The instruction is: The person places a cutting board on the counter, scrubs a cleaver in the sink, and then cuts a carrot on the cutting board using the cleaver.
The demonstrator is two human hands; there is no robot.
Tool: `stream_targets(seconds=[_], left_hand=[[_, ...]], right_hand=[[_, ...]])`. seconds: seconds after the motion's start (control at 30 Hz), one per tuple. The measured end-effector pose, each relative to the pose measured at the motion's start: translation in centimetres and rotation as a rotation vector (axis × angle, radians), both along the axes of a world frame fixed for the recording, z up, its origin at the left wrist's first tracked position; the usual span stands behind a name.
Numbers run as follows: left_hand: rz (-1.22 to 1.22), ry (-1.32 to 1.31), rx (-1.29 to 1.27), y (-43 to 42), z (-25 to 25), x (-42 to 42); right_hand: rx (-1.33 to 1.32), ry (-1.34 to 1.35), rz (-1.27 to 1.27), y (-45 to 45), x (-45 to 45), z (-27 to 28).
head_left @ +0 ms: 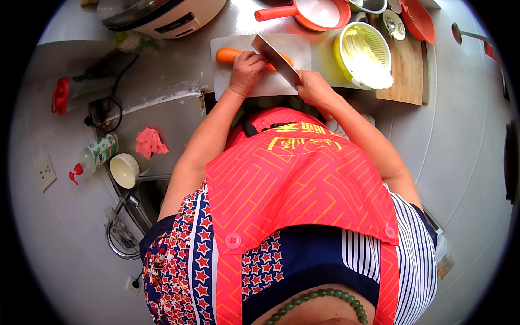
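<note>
An orange carrot [226, 55] lies across a white cutting board [227, 81] on the counter. My left hand [248, 71] is closed on the carrot, its fingers bent beside the blade. In my right hand [313, 86] is the handle of a wide kitchen knife [275, 58], which slants across the carrot from upper left to lower right. Part of the carrot shows on the right side of the blade. Whether the edge is inside the carrot cannot be made out.
A yellow colander [346, 59] with pale contents stands right of the board, beside a wooden board [403, 76]. Behind are a red-handled pan [303, 16] and a white appliance [179, 21]. A bowl [124, 170], pink cloth [150, 142] and bottle [100, 151] lie left.
</note>
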State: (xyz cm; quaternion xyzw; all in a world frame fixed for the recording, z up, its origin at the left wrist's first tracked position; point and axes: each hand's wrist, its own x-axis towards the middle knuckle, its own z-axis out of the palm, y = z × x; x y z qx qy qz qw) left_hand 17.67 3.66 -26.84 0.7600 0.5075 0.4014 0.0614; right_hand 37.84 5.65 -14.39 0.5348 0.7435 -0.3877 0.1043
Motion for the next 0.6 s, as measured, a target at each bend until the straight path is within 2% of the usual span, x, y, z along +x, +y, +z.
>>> stream_targets(seconds=[0.23,0.43,0.6], left_hand=[[0.001,0.009,-0.004,0.0,0.0,0.0],[0.000,0.008,-0.019,0.0,0.0,0.0],[-0.008,0.001,-0.049,0.1,0.0,-0.1]], right_hand=[[0.000,0.020,-0.009,0.2,-0.6,-0.2],[0.090,0.043,0.010,-0.1,-0.7,-4.1],[0.130,-0.008,0.042,0.2,-1.3,-5.2]])
